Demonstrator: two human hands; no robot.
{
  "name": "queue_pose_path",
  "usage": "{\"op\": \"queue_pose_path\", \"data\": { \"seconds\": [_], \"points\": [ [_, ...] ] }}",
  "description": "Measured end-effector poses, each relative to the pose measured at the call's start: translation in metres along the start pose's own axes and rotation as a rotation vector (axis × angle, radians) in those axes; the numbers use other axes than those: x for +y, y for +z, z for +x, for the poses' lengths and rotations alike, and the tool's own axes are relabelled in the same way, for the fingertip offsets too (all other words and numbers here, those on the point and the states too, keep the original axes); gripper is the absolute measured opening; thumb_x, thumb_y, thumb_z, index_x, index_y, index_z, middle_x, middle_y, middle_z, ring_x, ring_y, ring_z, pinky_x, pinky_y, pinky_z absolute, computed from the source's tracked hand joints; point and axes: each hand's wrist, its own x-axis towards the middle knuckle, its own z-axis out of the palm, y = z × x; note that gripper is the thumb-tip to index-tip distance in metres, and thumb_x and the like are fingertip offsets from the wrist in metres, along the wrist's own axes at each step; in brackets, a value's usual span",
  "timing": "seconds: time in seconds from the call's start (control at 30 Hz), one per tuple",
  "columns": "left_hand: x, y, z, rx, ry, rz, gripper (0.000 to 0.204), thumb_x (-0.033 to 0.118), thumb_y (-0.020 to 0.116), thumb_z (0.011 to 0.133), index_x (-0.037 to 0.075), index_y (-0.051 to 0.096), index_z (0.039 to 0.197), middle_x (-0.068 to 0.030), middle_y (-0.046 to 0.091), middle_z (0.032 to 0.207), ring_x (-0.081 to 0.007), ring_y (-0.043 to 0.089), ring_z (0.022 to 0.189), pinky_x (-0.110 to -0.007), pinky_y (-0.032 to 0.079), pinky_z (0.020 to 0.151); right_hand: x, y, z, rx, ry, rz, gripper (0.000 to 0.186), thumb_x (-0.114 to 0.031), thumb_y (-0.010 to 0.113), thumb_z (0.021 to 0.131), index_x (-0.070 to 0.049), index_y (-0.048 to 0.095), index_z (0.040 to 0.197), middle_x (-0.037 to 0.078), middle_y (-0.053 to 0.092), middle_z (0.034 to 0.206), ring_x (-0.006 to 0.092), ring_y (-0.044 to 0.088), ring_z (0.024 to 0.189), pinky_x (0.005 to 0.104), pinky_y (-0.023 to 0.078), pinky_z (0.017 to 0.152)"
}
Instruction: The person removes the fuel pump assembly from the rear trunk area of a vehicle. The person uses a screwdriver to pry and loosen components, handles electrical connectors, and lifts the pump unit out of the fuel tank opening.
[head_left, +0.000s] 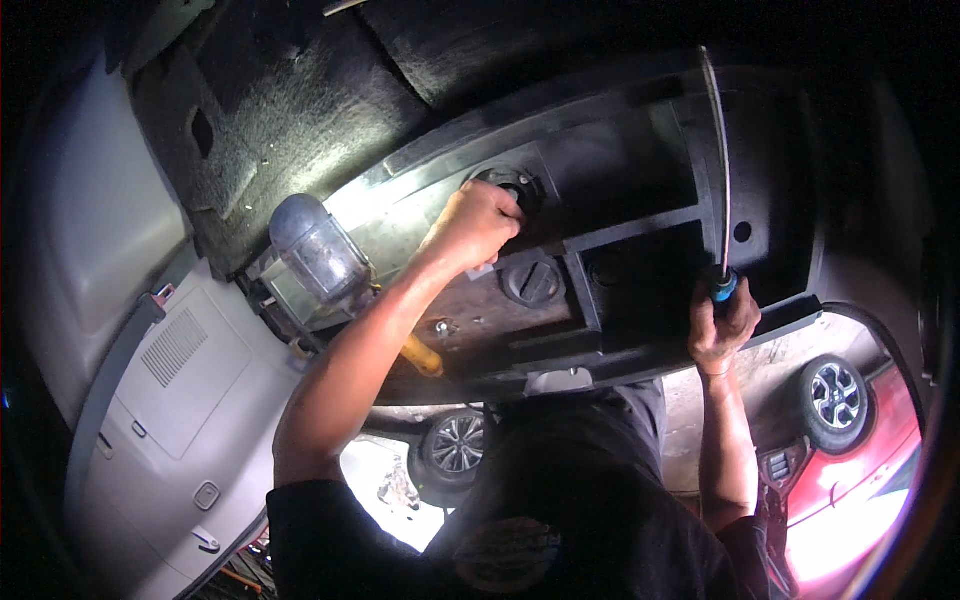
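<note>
From the head camera I see my left hand [478, 226] curled into a loose fist against a round black socket [510, 186] set in the dark moulded plastic panel [640, 190]. The fingers are bent inward around the socket's rim; what they pinch, if anything, is hidden behind the knuckles. Just below and to the right of that hand sits a round black ribbed cap [532, 282], apart from the fingers and untouched.

My right hand [722, 322] is clenched around the blue handle of a screwdriver [722, 170]. Its thin, shiny metal shaft runs up from the fist across the panel's right side, almost vertical and slightly bowed by the lens.

The panel is matte black with raised ribs that form rectangular recesses. Above it lies rough black felt lining [300, 110], fibrous and dull. To the left of my left forearm a cylindrical grey metal part [318, 250] with a domed end catches the light, scuffed and dusty. A yellow handle [421, 357] pokes out under that forearm. Pale grey smooth plastic trim [170, 390] with a slatted vent fills the left side. At the lower right is a glossy red car [860, 500] with an alloy wheel [833, 397].
</note>
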Motion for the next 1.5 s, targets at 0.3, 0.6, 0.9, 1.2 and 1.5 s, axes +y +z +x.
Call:
{"op": "queue_pose_path", "data": {
  "seconds": [0.3, 0.6, 0.9, 1.2, 1.5],
  "points": [
    [0.010, 0.008, -0.004, 0.071, 0.022, 0.194, 0.015, 0.006, 0.065, 0.087, -0.004, 0.070, 0.097, -0.0084, 0.065, 0.068, -0.0135, 0.059, 0.045, -0.031, 0.047, 0.037, -0.007, 0.001, 0.006, 0.009, -0.014, 0.153, 0.017, -0.002, 0.069, 0.076, -0.002, 0.053, 0.082, 0.013, 0.050, 0.068, 0.0337, 0.056, 0.053, 0.0396, 0.044, 0.051],
    [0.000, 0.004, 0.003, 0.118, 0.008, 0.155, 0.008, 0.006, 0.064, 0.089, -0.001, 0.068, 0.091, -0.0039, 0.056, 0.058, -0.0123, 0.050, 0.041, -0.031, 0.035, 0.035, -0.023, -0.025, 0.005, -0.188, 0.129, 0.114, 0.022, -0.020, 0.069, 0.089, -0.001, 0.058, 0.090, 0.015, 0.059, 0.068, 0.0282, 0.060, 0.056, 0.0409, 0.048, 0.057],
    [-0.005, 0.011, 0.013, 0.230, -0.021, 0.079, 0.005, 0.003, 0.070, 0.078, 0.001, 0.067, 0.074, -0.0067, 0.056, 0.052, -0.0163, 0.051, 0.040, -0.034, 0.039, 0.038, -0.005, -0.053, -0.018, -0.224, -0.102, -0.330, 0.031, -0.012, 0.073, 0.089, 0.001, 0.064, 0.116, 0.019, 0.060, 0.096, 0.0355, 0.062, 0.086, 0.0463, 0.054, 0.071],
    [-0.009, 0.008, 0.034, 0.111, 0.025, 0.456, 0.015, 0.006, 0.068, 0.077, -0.003, 0.067, 0.065, -0.0152, 0.064, 0.054, -0.0248, 0.066, 0.046, -0.038, 0.053, 0.046, 0.001, -0.043, -0.024, -0.231, -0.125, -0.319, 0.037, -0.010, 0.073, 0.085, 0.001, 0.062, 0.119, 0.018, 0.060, 0.096, 0.0367, 0.061, 0.086, 0.0466, 0.052, 0.076],
    [0.001, 0.014, 0.046, 0.241, 0.029, 0.738, 0.019, 0.012, 0.068, 0.082, -0.001, 0.073, 0.069, -0.0120, 0.070, 0.060, -0.0227, 0.067, 0.047, -0.039, 0.056, 0.048, 0.018, -0.027, -0.029, -0.020, -0.233, -0.345, 0.035, -0.014, 0.073, 0.080, -0.001, 0.063, 0.111, 0.017, 0.062, 0.093, 0.0357, 0.063, 0.082, 0.0454, 0.049, 0.075]
  ]
}}
